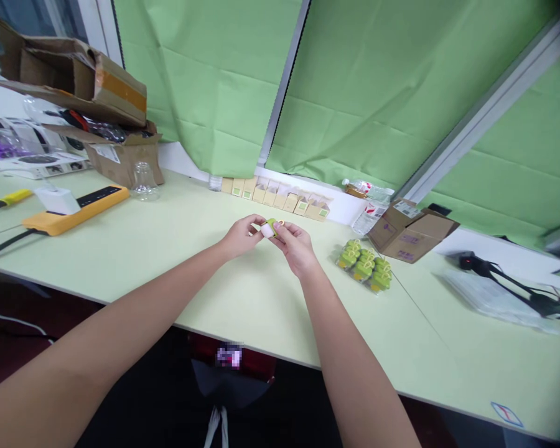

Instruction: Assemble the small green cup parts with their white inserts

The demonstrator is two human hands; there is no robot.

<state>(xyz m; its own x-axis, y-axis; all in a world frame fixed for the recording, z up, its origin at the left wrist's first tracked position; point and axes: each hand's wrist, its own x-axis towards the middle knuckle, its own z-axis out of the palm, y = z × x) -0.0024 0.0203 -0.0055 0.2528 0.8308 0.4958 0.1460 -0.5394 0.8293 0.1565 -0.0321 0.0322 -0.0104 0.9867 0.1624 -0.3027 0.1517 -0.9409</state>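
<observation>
Green curtains (210,87) hang beyond your desk (256,298); left fingers (256,219) and right fingers (287,234) pinch a green-and-white piece (267,229) between them. You're seemingly adjusting it; the next move likely needs a steady pinch.

We had bright, diffuse light across the tabletop (177,227), stretched edges, darkened right corners and a pixelated patch (229,356).
</observation>
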